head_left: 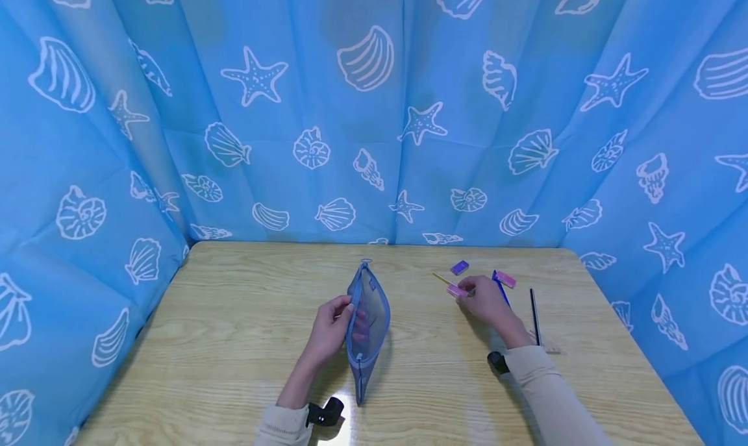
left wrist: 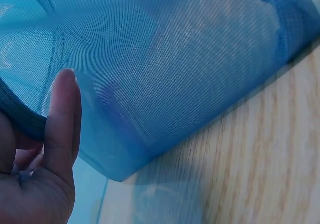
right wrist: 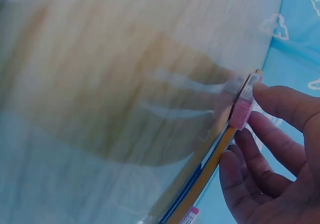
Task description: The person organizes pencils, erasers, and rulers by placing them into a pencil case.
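My left hand [head_left: 330, 326] grips the near-left rim of a blue mesh zip pouch [head_left: 381, 316], thumb on the outside. The pouch stands with its mouth spread apart, and some fingers show through the mesh. In the left wrist view, the mesh [left wrist: 190, 74] fills most of the picture beside the fingers [left wrist: 62, 119]. Farther right, my right hand [head_left: 487, 300] pinches a pink eraser [right wrist: 241, 113] with thumb and fingertips, low over the table. A yellow pencil [right wrist: 200, 184] lies along the eraser, close to the fingertips; whether it is held too, I cannot tell.
A purple eraser [head_left: 460, 267] lies beyond the right hand. Another pink eraser [head_left: 505, 279] and a blue pen-like stick [head_left: 498, 281] lie just past it. Nearer the right forearm are a dark pencil or pen [head_left: 534, 313] and a clear ruler-like piece [head_left: 551, 350]. A blue shell-patterned curtain [head_left: 362, 141] surrounds the table.
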The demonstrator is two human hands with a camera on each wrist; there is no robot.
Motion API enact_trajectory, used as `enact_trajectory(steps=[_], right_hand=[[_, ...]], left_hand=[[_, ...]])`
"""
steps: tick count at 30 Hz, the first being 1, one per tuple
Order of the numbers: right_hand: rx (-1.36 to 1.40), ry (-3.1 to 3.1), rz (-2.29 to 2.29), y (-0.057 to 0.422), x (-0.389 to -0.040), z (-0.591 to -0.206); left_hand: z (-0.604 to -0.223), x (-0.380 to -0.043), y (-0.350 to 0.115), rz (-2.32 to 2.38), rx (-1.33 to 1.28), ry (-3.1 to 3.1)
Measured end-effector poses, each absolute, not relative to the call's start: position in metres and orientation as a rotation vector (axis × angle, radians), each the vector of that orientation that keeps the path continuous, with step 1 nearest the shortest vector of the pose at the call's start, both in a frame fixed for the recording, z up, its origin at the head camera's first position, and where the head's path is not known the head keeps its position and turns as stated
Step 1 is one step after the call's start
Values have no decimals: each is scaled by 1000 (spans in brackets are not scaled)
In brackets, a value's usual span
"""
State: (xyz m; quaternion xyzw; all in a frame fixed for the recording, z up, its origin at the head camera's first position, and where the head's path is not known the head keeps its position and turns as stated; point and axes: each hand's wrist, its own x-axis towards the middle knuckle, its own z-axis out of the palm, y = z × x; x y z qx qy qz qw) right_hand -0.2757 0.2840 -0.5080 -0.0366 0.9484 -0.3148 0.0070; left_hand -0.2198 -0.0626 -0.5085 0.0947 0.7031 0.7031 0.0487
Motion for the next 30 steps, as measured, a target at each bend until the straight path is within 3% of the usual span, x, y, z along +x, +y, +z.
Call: enact_trajectory(steps=[30], right_hand=[[-110,2962,-900,277,-277,-506]], left_hand=[[-509,-217,-61,2144,297,2128]])
